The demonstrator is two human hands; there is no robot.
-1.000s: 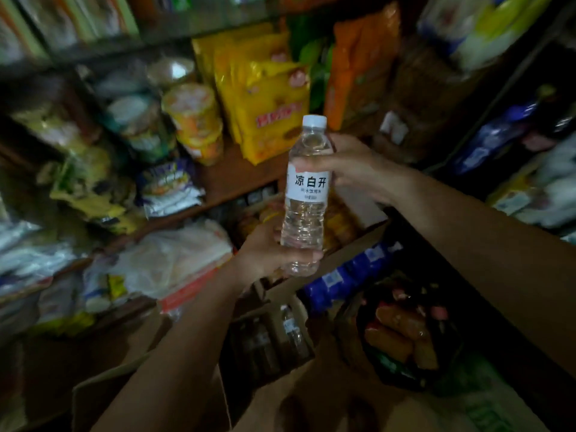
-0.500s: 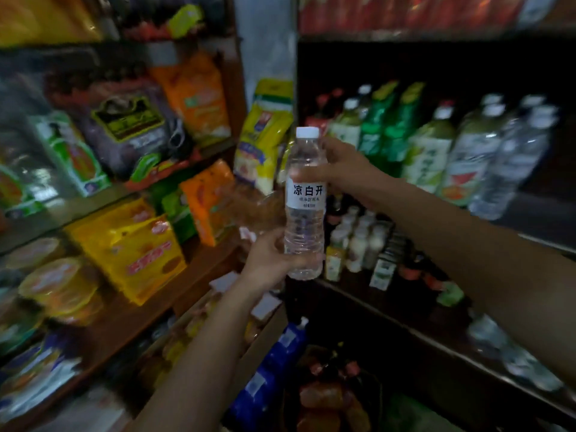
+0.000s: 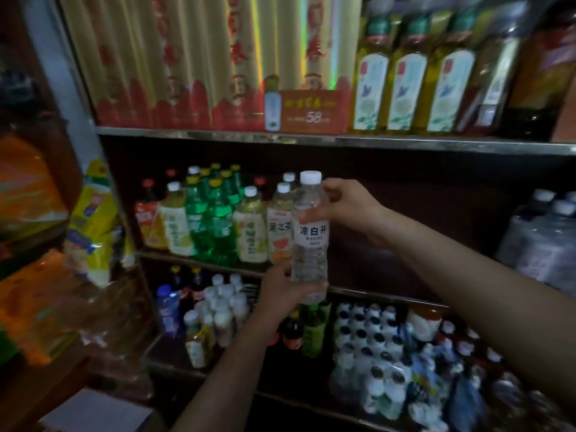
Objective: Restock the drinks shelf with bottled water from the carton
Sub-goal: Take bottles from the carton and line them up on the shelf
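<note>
- Far left: blurred snack bags (image 3: 93, 219) in yellow and orange hang beside the shelving; they play no part in this step.
- Left part of the middle shelf (image 3: 358, 289): a row of green and pale drink bottles (image 3: 218, 226) stands upright, running to about the shelf's midpoint; to the right of them the shelf looks bare and dark.
- My left hand (image 3: 282, 296) cups the base of the water bottle (image 3: 310, 238), fingers curled round it from below.
- The water bottle is upright, long axis vertical, white cap up, label facing me; it hangs in front of the middle shelf's front edge, just right of the last standing bottle.
- My right hand (image 3: 349, 204) pinches the bottle's shoulder just under the cap.
- To do this well, I judge: keep it vertical, slide it into the bare stretch beside the row, set the base flat; avoid nudging its neighbour.
- Far right edge: a shrink-wrapped water pack (image 3: 542, 241).
</note>
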